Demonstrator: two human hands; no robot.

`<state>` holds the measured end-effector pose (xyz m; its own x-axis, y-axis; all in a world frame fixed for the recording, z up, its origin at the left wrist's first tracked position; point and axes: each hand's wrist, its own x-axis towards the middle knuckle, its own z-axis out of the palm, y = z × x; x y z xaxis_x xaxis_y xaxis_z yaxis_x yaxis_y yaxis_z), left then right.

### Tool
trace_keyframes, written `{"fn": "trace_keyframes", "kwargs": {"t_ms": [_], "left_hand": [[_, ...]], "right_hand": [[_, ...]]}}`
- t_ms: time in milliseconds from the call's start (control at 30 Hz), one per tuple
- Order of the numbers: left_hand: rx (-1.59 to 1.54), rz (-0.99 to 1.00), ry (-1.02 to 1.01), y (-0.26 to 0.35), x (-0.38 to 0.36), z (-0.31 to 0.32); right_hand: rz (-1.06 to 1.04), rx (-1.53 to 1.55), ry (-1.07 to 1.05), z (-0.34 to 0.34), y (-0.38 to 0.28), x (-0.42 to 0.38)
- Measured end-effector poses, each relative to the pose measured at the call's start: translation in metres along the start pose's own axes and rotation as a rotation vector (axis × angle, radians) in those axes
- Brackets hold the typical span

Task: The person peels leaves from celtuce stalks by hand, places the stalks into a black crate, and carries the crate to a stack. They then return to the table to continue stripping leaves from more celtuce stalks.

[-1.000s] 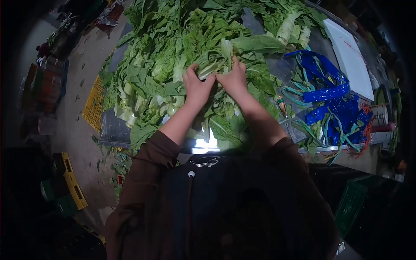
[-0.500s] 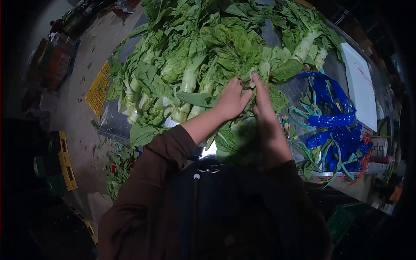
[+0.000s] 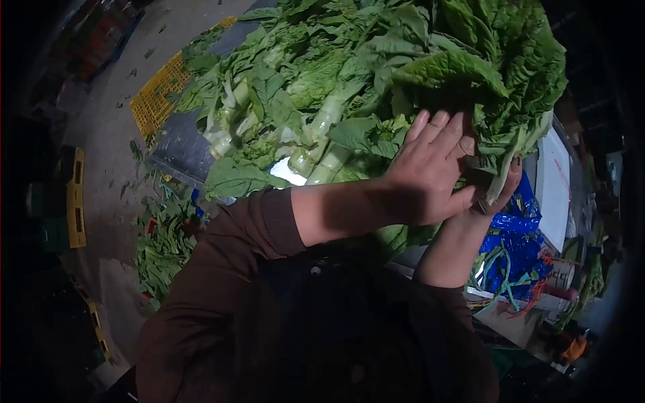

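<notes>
A big leafy head of stem lettuce [image 3: 521, 80] is lifted toward me at the upper right, its leaves spreading above my hands. My right hand [image 3: 502, 187] is wrapped around its lower leaves at the right side, with some fingers hidden behind them. My left hand [image 3: 433, 164] presses against the underside of the head, fingers stretched out and the thumb pointing to my right wrist. More stem lettuce [image 3: 329, 117] with thick pale stalks lies to the left of my hands. A loose broad leaf [image 3: 242, 180] rests near the table's front.
The dark metal table [image 3: 178, 154] carries the greens. Right of my hands are blue plastic wrapping [image 3: 517, 235] with green ties and a white board [image 3: 553, 191]. A yellow crate [image 3: 158, 97] stands beyond the left edge. Discarded leaves [image 3: 164, 248] are heaped below on the left.
A leafy head has come up off the pile toward me and to the right, with both hands on it. My right hand has turned and closed around its lower leaves. The view has shifted.
</notes>
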<state>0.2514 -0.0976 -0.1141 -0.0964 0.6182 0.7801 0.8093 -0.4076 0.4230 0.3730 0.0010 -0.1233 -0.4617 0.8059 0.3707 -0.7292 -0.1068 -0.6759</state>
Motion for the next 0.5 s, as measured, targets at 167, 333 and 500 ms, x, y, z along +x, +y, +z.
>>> {"fn": "trace_keyframes", "kwargs": {"t_ms": [167,333,500], "left_hand": [[0.046,-0.11,0.117,-0.015,-0.025,-0.079],[0.259,-0.297,0.378,-0.053,-0.085,-0.19],[0.524,-0.448,0.603,-0.073,-0.188,-0.324]], "right_hand": [[0.07,0.044,-0.149,0.078,0.045,0.003],[0.335,0.119,-0.296,0.181,0.148,0.01],[0.693,0.209,-0.559,0.334,0.268,-0.057]]}}
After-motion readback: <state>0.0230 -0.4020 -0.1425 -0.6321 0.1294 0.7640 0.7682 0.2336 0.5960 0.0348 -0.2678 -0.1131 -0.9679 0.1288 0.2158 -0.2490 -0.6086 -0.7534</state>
